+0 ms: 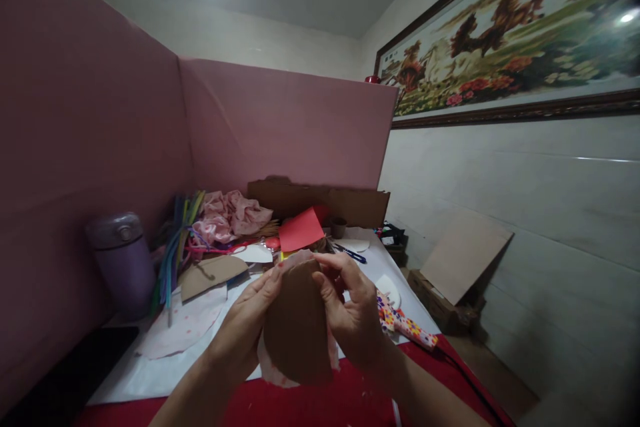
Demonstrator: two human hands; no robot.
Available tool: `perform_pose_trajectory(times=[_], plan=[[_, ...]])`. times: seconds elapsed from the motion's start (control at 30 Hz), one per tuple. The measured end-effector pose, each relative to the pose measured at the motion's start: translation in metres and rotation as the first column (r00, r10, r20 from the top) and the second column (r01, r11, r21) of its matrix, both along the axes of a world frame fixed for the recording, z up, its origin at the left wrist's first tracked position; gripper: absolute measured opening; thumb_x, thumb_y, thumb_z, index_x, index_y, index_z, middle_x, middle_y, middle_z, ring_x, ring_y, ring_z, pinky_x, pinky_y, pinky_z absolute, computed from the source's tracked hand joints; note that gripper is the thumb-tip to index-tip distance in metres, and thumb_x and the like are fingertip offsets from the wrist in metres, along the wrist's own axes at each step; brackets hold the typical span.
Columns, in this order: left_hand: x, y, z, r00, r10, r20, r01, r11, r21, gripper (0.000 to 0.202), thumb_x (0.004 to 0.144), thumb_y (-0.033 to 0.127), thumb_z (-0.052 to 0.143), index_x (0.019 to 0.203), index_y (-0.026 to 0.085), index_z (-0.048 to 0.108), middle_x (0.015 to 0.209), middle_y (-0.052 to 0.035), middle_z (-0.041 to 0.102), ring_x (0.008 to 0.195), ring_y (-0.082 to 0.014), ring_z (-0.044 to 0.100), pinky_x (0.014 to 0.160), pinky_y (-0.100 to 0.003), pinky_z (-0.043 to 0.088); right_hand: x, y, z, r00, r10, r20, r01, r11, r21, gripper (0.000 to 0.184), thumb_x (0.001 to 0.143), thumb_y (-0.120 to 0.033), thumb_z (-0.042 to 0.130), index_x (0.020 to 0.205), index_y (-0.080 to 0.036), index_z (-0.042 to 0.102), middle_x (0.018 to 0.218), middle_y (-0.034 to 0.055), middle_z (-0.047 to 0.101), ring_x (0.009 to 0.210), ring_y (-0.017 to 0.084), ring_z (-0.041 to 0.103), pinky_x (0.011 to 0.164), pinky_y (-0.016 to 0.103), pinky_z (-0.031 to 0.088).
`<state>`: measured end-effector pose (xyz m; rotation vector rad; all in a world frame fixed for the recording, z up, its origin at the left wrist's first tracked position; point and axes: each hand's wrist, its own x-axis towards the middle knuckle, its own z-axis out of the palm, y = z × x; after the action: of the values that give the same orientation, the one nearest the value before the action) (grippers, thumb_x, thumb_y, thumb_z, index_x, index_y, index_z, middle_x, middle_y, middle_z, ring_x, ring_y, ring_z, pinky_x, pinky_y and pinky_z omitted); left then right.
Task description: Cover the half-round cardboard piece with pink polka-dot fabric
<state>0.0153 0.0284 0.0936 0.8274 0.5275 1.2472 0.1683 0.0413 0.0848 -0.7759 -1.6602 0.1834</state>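
Between my hands is a half-round piece of brown cardboard (296, 327), held up over the table's front. Pale pink fabric (277, 373) lies behind it and shows past its edges. My left hand (255, 310) grips the upper left edge, thumb on the front. At the upper right edge, my right hand (350, 300) pinches the fabric rim against the cardboard with thumb and forefinger. A glue gun (407, 327) with a flower-patterned body lies just right of my right hand. Left of my hands rest a cut piece of pink-spotted fabric (183, 327) and another cardboard piece (213, 275).
A purple tumbler (123, 267) stands at the left beside colored pipe cleaners (180, 240). Crumpled pink fabric (233, 213), red paper (301, 230) and a blue utility knife (350, 253) lie farther back. Pink panels (290, 123) enclose the back and left. The glue gun's cord (470, 380) runs off the right edge.
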Motion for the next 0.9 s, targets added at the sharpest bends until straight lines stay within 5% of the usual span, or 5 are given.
perform_pose_trajectory(times=[0.5,0.67,0.8,0.83,0.9], plan=[[0.001,-0.002,0.001,1.000,-0.015,0.002,0.015,1.000,-0.001,0.021,0.086,0.025,0.059,0.099,0.019,0.074,0.090,-0.0064,0.077,0.080,-0.0171,0.070,0.071,-0.022,0.053,-0.016,-0.002,-0.003,0.990,-0.137,0.031,0.132,0.982,0.134,0.021,0.088,-0.017,0.051,0.106,-0.022,0.058,0.099,0.0076,0.050,0.086,0.020,0.055,0.070,0.034,0.050],[0.001,-0.001,-0.001,0.996,-0.030,-0.083,0.038,0.994,0.100,0.031,0.071,0.018,0.074,0.102,0.023,0.072,0.094,-0.0056,0.076,0.085,-0.0207,0.070,0.073,-0.024,0.052,-0.020,0.000,-0.009,0.982,-0.190,-0.002,0.188,0.972,0.138,0.022,0.090,-0.021,0.049,0.110,-0.023,0.056,0.103,0.0085,0.052,0.089,0.021,0.057,0.073,0.035,0.050],[-0.006,0.004,-0.004,0.995,0.013,-0.103,-0.005,0.997,0.080,0.035,0.070,0.017,0.075,0.104,0.023,0.070,0.093,-0.0058,0.076,0.079,-0.0213,0.070,0.070,-0.026,0.053,-0.013,0.000,-0.009,0.971,0.049,-0.233,-0.081,0.988,-0.130,0.035,0.094,-0.046,0.040,0.112,-0.020,0.055,0.104,0.0101,0.060,0.090,0.021,0.059,0.080,0.037,0.048],[-0.008,0.006,-0.005,0.994,0.026,-0.105,-0.019,0.997,0.072,0.035,0.069,0.018,0.075,0.104,0.023,0.070,0.091,-0.0062,0.076,0.078,-0.0212,0.071,0.069,-0.026,0.054,-0.010,0.000,-0.009,0.942,0.149,-0.302,-0.227,0.943,-0.244,0.044,0.094,-0.054,0.035,0.108,-0.019,0.057,0.099,0.0100,0.063,0.087,0.021,0.061,0.078,0.036,0.048],[-0.012,0.011,-0.006,0.993,0.050,-0.103,-0.043,0.997,0.065,0.039,0.068,0.017,0.076,0.106,0.023,0.069,0.091,-0.0064,0.076,0.077,-0.0209,0.071,0.069,-0.026,0.054,-0.006,0.001,-0.011,0.848,0.313,-0.427,-0.492,0.763,-0.418,0.065,0.090,-0.066,0.023,0.096,-0.016,0.064,0.084,0.0092,0.067,0.076,0.021,0.064,0.068,0.033,0.049]])
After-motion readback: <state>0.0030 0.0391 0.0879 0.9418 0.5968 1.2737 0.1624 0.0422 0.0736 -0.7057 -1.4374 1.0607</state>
